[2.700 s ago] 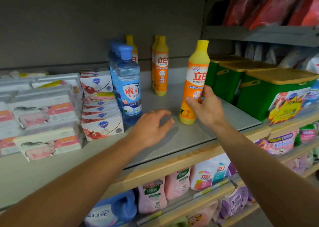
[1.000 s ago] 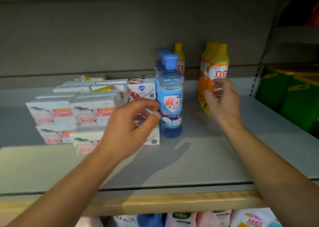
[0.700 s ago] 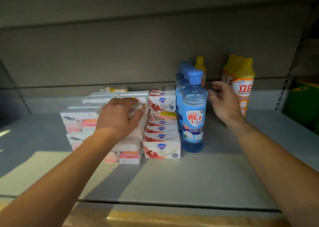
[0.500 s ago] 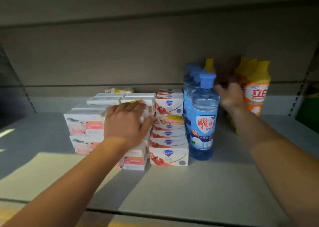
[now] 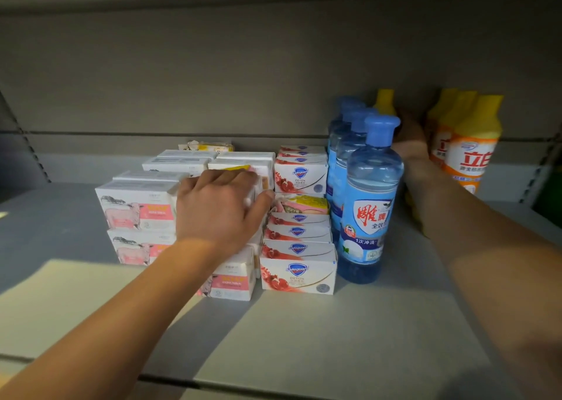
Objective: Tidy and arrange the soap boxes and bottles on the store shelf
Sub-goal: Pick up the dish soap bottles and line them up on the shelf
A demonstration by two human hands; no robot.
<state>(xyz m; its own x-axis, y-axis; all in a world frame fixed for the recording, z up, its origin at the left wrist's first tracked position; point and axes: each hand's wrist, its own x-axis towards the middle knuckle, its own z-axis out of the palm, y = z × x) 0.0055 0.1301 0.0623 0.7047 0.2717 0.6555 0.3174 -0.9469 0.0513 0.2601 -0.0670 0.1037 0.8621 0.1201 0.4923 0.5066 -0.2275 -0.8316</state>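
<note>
Up on the grey shelf [image 5: 349, 332], the left hand [image 5: 217, 209] lies palm-down on the pink-and-white soap boxes [image 5: 137, 209], fingers spread over their tops. Right of them sit the Safeguard boxes [image 5: 299, 267], then the blue bottles [image 5: 369, 193]. Far behind, the right hand [image 5: 409, 136] reaches between those and the orange bottles [image 5: 470, 153]; its fingers are hidden, so I cannot tell their grip.

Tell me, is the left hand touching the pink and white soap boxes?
Touching. The head view shows the left hand lying flat on the pink and white soap boxes, fingers pressed against the stack.
</note>
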